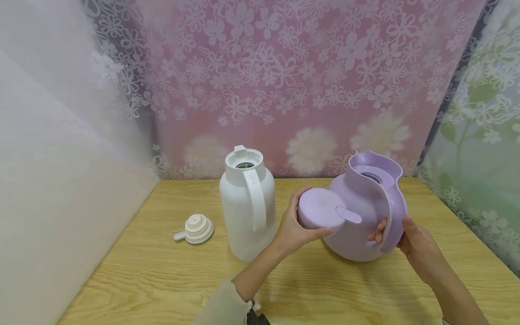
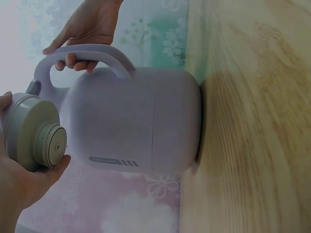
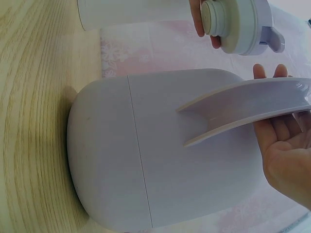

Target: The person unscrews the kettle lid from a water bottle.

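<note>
My left hand (image 1: 294, 230) grips a lilac flask lid (image 1: 321, 208) by its sides, raised in front of the lilac thermos jug (image 1: 353, 234). A small tab sticks out of the lid to the right, and in the left wrist view its pale threaded stopper (image 2: 51, 145) shows underneath. The jug stands on the table with its mouth uncovered. My right hand (image 1: 420, 246) holds the jug's handle (image 3: 243, 104), fingers passing through the loop. Left of the lilac jug stands a white thermos jug (image 1: 248, 212), its mouth also uncovered.
A cream stepped lid (image 1: 197, 229) with a tab lies on the wooden table (image 1: 162, 280), left of the white jug. Flowered pink cloth (image 1: 264, 90) hangs behind the table. A pale panel (image 1: 73, 158) bounds the left side, and a green flowered sheet (image 1: 479, 171) the right.
</note>
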`<control>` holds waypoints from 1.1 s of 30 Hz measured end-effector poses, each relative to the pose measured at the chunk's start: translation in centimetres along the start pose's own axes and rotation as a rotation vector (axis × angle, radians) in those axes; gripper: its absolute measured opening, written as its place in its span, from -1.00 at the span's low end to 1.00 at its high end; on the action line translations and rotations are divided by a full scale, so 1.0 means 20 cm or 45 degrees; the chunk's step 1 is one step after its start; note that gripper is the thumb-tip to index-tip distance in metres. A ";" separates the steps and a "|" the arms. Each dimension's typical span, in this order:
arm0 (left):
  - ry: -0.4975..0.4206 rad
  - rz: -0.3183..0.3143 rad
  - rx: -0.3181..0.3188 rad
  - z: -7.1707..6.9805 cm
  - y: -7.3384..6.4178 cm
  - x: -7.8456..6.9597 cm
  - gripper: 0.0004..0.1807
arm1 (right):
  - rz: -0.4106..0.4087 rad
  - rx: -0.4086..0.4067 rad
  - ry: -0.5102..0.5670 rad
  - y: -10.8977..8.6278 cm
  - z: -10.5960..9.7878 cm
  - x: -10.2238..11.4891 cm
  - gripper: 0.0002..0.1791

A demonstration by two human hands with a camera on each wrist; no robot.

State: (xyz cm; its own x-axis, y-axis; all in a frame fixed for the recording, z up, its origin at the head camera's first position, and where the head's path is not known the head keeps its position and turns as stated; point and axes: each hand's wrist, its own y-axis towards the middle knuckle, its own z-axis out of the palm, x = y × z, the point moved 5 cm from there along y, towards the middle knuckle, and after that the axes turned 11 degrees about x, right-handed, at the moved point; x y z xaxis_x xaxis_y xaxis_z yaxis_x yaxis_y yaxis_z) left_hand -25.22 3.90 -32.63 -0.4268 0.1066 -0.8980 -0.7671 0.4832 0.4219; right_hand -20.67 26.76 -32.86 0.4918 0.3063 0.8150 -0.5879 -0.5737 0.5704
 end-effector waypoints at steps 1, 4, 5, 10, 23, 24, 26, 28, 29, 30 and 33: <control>0.003 0.000 0.008 0.00 -0.01 0.01 -0.06 | -0.002 0.000 -0.001 0.00 0.00 0.00 -0.41; 0.030 -0.001 0.024 -0.01 -0.03 0.03 -0.05 | -0.001 0.004 -0.002 0.00 0.00 0.00 -0.41; 0.041 -0.005 0.026 -0.01 -0.03 0.04 -0.05 | 0.002 0.006 -0.003 0.00 0.00 0.00 -0.42; 0.061 -0.039 0.042 -0.03 -0.06 0.08 -0.03 | 0.031 0.006 -0.025 0.00 0.00 0.00 -0.43; 0.075 -0.138 0.094 -0.05 -0.10 0.15 -0.09 | 0.055 -0.010 -0.039 0.00 0.00 0.01 -0.43; 0.079 -0.141 0.090 -0.05 -0.11 0.15 -0.09 | 0.058 -0.012 -0.040 0.00 0.00 0.00 -0.43; 0.107 -0.143 0.080 -0.05 -0.11 0.16 -0.10 | 0.056 -0.017 -0.033 0.00 0.00 0.00 -0.43; 0.126 -0.142 0.079 -0.05 -0.11 0.16 -0.10 | 0.047 -0.017 -0.023 0.00 -0.01 0.00 -0.42; 0.141 -0.142 0.077 -0.06 -0.11 0.17 -0.09 | 0.047 -0.018 -0.023 0.00 -0.01 0.00 -0.42; 0.152 -0.143 0.078 -0.06 -0.12 0.17 -0.09 | 0.047 -0.018 -0.022 -0.01 -0.01 0.00 -0.42; 0.161 -0.155 0.089 -0.06 -0.12 0.18 -0.05 | 0.046 -0.012 -0.020 -0.01 -0.01 0.00 -0.42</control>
State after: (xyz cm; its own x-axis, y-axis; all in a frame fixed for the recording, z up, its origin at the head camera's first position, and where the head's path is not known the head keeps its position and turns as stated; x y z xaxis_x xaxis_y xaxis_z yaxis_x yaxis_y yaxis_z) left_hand -25.44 2.12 -36.66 -0.3929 -0.0642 -0.9173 -0.7836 0.5454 0.2975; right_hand -20.74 26.92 -32.96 0.4803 0.2733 0.8334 -0.6113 -0.5770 0.5416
